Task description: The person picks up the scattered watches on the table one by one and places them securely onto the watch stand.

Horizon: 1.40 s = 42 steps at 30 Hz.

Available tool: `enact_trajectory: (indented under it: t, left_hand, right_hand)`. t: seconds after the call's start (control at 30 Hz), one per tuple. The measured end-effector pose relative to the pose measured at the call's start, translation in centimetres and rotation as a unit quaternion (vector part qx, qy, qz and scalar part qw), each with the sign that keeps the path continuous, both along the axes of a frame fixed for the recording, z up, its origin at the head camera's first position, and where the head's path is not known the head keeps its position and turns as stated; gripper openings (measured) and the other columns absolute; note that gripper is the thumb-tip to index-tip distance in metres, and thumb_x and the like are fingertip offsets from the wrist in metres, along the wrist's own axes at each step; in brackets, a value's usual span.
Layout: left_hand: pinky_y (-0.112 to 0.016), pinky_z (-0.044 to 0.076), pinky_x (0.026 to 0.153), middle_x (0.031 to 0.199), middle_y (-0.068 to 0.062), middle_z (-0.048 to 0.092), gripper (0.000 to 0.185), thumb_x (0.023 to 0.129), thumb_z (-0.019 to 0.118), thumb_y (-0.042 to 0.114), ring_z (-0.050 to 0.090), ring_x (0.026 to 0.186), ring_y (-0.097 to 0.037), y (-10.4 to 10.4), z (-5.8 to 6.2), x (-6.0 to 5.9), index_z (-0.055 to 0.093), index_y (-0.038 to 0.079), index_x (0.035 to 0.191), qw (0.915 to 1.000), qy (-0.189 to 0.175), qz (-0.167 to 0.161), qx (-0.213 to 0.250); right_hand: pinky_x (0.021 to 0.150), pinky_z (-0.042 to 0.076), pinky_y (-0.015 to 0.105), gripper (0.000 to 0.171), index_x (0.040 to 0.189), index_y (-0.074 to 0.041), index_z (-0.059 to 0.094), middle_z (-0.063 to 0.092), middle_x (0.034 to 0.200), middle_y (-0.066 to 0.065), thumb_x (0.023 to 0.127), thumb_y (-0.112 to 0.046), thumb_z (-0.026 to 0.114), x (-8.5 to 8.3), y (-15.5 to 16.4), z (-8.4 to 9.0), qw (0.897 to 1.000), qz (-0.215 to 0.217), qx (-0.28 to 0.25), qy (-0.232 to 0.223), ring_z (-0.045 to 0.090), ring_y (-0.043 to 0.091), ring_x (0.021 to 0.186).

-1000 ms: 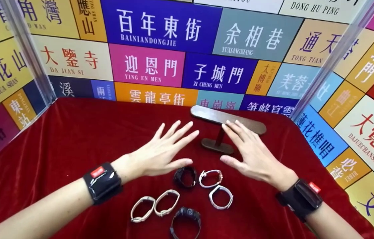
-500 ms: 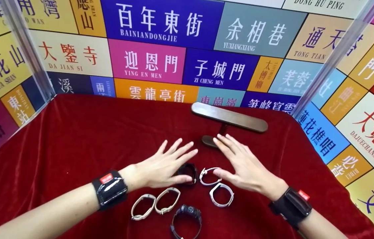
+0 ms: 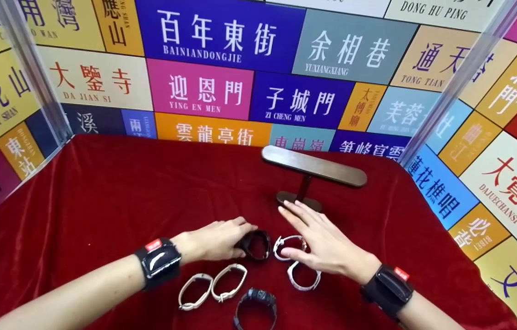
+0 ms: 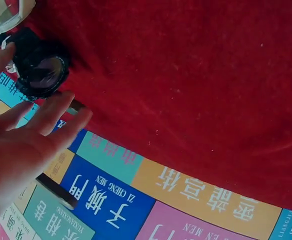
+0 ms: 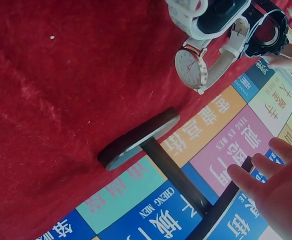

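Observation:
My left hand (image 3: 247, 234) reaches over a black watch (image 3: 256, 244) on the red cloth, thumb on its near rim and fingers curled over its far rim. The left wrist view shows that black watch (image 4: 38, 65) between thumb and fingers (image 4: 56, 107). My right hand (image 3: 286, 231) lies flat with straight fingers, and its thumb touches a white-strap watch (image 3: 291, 243) with a round face (image 5: 191, 67). A white band (image 3: 304, 277) lies just under the right palm. Beyond both hands stands a dark wooden T-bar stand (image 3: 314, 166).
Two beige-strap watches (image 3: 194, 291) (image 3: 229, 282) and another black watch (image 3: 256, 306) lie nearer to me. The red cloth (image 3: 112, 192) spreads to the left. Colourful sign panels (image 3: 203, 91) wall in the back and both sides, with clear posts (image 3: 29, 68) at the corners.
Both hands have come down and back from near the stand toward the watches. The left fingers have curled onto the black watch, and the right thumb has reached the white-strap watch.

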<state>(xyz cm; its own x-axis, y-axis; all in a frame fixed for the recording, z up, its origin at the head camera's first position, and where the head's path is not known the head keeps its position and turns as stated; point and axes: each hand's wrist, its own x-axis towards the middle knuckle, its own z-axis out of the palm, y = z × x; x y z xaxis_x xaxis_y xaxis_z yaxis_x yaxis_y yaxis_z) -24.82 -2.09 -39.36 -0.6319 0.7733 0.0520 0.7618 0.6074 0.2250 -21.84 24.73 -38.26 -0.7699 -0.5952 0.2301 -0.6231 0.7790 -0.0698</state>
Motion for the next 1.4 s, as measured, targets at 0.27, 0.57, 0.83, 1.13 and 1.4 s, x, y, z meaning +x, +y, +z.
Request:
enact_trajectory:
  t: [0.27,0.57,0.83,1.13,1.4]
  left_hand:
    - [-0.032,0.053,0.081,0.113,-0.006,0.056,0.055,0.074,0.074,0.015,0.061,0.097,-0.02,0.0,-0.8,-0.2,0.051,0.01,0.124,0.9994,0.01,-0.006,0.033]
    - [-0.027,0.052,0.081,0.106,-0.002,0.059,0.046,0.073,0.076,0.015,0.06,0.094,-0.015,0.7,-1.1,-0.6,0.053,0.01,0.113,0.9977,-0.018,-0.002,0.065]
    - [-0.024,0.051,0.084,0.103,-0.006,0.059,0.05,0.066,0.081,0.021,0.059,0.094,-0.017,1.6,0.2,-1.0,0.056,0.006,0.107,0.9942,-0.019,-0.008,0.106]
    - [-0.024,0.051,0.085,0.105,-0.009,0.054,0.052,0.067,0.079,0.02,0.057,0.097,-0.019,2.7,4.0,-1.7,0.054,0.004,0.11,0.9885,-0.021,0.002,0.149]
    - [-0.023,0.048,0.092,0.108,-0.008,0.055,0.055,0.068,0.078,0.017,0.056,0.101,-0.016,4.2,6.2,-2.0,0.05,0.004,0.114,0.9843,0.002,-0.004,0.176]
  right_hand:
    - [0.108,0.029,0.049,0.073,0.147,-0.024,0.021,0.02,0.153,-0.006,0.087,-0.06,0.042,-0.2,-0.5,-0.6,0.999,0.03,0.007,0.02,0.019,0.02,0.141]
    - [0.107,0.028,0.054,0.073,0.147,-0.027,0.016,0.02,0.153,-0.003,0.087,-0.062,0.04,-0.3,-1.4,-0.8,0.999,0.031,0.02,-0.022,0.02,0.025,0.14]
    - [0.106,0.031,0.054,0.079,0.147,-0.024,0.018,0.024,0.152,-0.002,0.084,-0.064,0.044,-0.2,-2.6,-1.0,0.998,0.042,0.011,-0.036,0.028,0.018,0.137]
    - [0.105,0.038,0.031,0.083,0.147,-0.016,0.021,0.041,0.139,-0.001,0.081,-0.041,0.066,-1.3,-3.0,0.4,0.986,0.077,-0.143,-0.027,0.041,0.011,0.128]
    - [0.09,0.049,0.026,0.083,0.142,-0.006,0.032,0.047,0.132,0.006,0.073,-0.021,0.076,-2.3,-2.1,1.1,0.963,0.101,-0.251,0.014,0.048,0.016,0.116]
